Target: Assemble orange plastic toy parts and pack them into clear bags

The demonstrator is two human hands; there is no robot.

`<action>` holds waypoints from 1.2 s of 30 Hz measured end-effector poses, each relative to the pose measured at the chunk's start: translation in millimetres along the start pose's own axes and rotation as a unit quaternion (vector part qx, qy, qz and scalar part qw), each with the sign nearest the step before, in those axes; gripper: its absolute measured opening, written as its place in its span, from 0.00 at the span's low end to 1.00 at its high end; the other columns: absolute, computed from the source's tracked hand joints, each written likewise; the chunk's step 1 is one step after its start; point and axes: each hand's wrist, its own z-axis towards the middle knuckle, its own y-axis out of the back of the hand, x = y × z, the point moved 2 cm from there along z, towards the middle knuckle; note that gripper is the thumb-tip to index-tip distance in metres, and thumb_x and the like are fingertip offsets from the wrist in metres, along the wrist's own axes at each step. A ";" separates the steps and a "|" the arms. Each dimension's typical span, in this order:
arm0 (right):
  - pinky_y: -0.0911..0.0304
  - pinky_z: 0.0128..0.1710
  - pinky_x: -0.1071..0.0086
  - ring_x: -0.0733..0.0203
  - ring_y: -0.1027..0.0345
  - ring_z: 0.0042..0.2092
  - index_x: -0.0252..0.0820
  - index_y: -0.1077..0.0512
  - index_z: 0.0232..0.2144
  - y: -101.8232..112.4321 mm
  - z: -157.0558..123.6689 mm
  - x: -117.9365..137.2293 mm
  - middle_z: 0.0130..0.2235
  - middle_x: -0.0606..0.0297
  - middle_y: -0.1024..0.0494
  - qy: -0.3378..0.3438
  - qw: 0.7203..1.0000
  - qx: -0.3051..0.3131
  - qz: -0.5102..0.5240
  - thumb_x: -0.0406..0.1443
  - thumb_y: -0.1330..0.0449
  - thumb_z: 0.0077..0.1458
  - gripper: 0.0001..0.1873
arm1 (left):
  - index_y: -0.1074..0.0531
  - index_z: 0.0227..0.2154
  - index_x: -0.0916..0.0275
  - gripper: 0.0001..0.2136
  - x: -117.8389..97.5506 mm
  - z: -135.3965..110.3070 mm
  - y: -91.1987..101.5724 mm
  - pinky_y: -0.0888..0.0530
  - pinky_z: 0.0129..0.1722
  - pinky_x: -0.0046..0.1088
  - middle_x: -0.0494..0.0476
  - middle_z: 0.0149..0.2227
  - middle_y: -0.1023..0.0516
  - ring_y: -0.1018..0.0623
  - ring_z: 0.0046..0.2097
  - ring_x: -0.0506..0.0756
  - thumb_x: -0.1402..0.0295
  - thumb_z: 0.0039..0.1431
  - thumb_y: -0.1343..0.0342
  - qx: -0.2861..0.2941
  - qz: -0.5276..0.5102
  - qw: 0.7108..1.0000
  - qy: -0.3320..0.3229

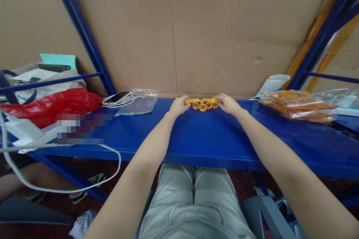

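Note:
Between my two hands is a yellow-orange plastic piece (203,107) with several round cup-like ends facing me. It is at the back of the blue shelf (207,138), close to the cardboard. My left hand (180,106) grips its left end with the fingers closed. On the opposite side, my right hand (226,104) has its fingers closed on the right end. The fingertips are partly hidden behind the piece. I cannot tell whether its underside touches the shelf.
Clear bags of orange pieces (300,106) lie at the right. A flat clear bag (138,104), a phone with a white cable (119,98), a red bag (61,104) and a power strip (36,136) are at the left. Cardboard (210,37) stands behind.

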 end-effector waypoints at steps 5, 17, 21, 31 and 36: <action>0.36 0.56 0.58 0.51 0.29 0.52 0.38 0.25 0.49 -2.5 3.1 7.7 0.51 0.53 0.24 0.031 0.999 0.013 0.018 0.25 0.43 0.52 0.21 | 0.25 0.45 0.61 0.14 0.6 0.8 -3.8 0.29 0.37 0.26 0.52 0.26 0.22 0.23 0.31 0.53 0.71 0.54 0.39 0.014 -0.018 1.000 -0.005; 0.36 0.56 0.59 0.51 0.29 0.54 0.37 0.26 0.52 2.6 1.1 14.5 0.53 0.52 0.24 0.012 1.000 0.024 -0.011 0.26 0.44 0.54 0.22 | 0.24 0.44 0.60 0.14 6.8 3.6 -8.4 0.29 0.37 0.28 0.53 0.29 0.23 0.23 0.33 0.53 0.70 0.53 0.38 0.002 0.000 1.000 -0.016; 0.36 0.56 0.58 0.50 0.29 0.54 0.36 0.28 0.53 5.0 -0.4 17.8 0.53 0.51 0.25 -0.011 0.998 0.036 -0.041 0.27 0.44 0.56 0.22 | 0.24 0.45 0.60 0.15 5.0 3.4 -7.6 0.29 0.37 0.28 0.53 0.28 0.23 0.23 0.32 0.53 0.70 0.53 0.38 -0.001 0.006 1.000 -0.019; 0.34 0.55 0.60 0.51 0.27 0.52 0.38 0.28 0.55 9.2 -1.3 23.0 0.54 0.53 0.25 -0.021 0.996 0.043 -0.081 0.28 0.45 0.57 0.24 | 0.25 0.44 0.63 0.13 -0.7 2.7 -6.3 0.30 0.35 0.27 0.52 0.26 0.24 0.25 0.30 0.53 0.72 0.54 0.40 0.008 -0.019 0.999 -0.036; 0.34 0.54 0.60 0.51 0.27 0.50 0.36 0.30 0.57 2.2 4.6 30.1 0.51 0.51 0.24 0.023 0.998 0.034 -0.039 0.29 0.45 0.58 0.25 | 0.26 0.45 0.63 0.14 -6.3 2.7 -7.2 0.30 0.35 0.25 0.50 0.25 0.24 0.25 0.29 0.51 0.72 0.54 0.41 0.017 -0.026 0.998 -0.057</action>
